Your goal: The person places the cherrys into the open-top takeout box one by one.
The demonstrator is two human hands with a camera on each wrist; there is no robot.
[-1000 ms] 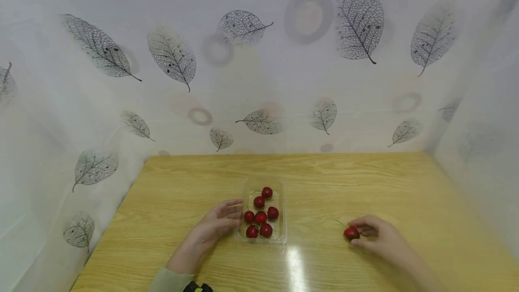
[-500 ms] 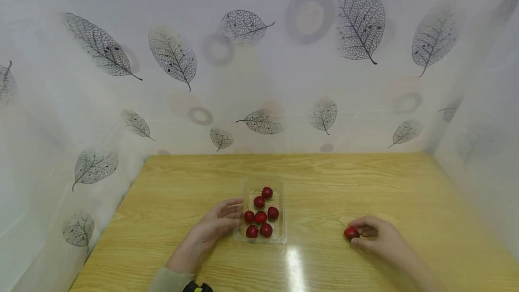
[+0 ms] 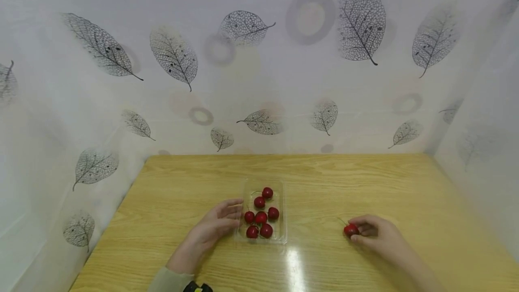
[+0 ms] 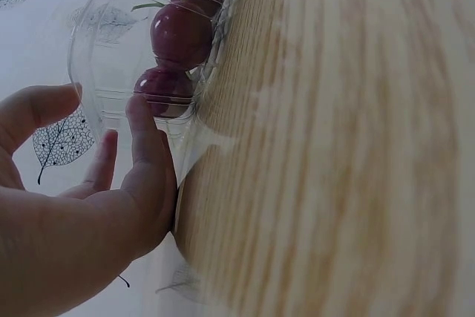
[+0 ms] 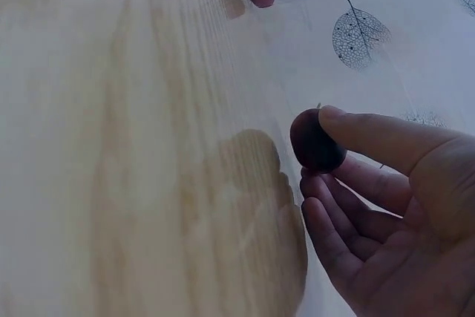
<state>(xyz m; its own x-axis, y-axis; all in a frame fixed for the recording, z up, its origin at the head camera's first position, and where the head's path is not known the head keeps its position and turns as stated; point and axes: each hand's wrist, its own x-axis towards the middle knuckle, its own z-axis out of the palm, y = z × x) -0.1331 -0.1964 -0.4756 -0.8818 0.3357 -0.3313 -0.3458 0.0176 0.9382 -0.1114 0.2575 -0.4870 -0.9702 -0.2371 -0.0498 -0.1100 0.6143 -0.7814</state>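
Note:
In the head view a clear plastic container (image 3: 284, 202) stands mid-table with several dark red cherries (image 3: 266, 230) inside, some with green stems. My left hand (image 3: 216, 222) is at its left side, fingers extended; in the left wrist view the fingertips (image 4: 139, 109) are right at the clear wall, beside the cherries. Off to the right, my right hand (image 3: 375, 235) pinches a single cherry (image 3: 350, 230) between thumb and fingers, its thin stem pointing up and left. The right wrist view has this cherry (image 5: 315, 141) close beside the tabletop, the thumb over its side.
The wood-grain table (image 3: 194, 170) is glossy, with a bright light streak near its front. A pale sheet with leaf prints (image 3: 259, 75) rises behind it and along both sides. A black band (image 3: 197, 287) is on the left wrist.
The cherry in my right hand has shifted up slightly and turned a little between the fingers. My left hand, the container and the cherries in it stay where they were.

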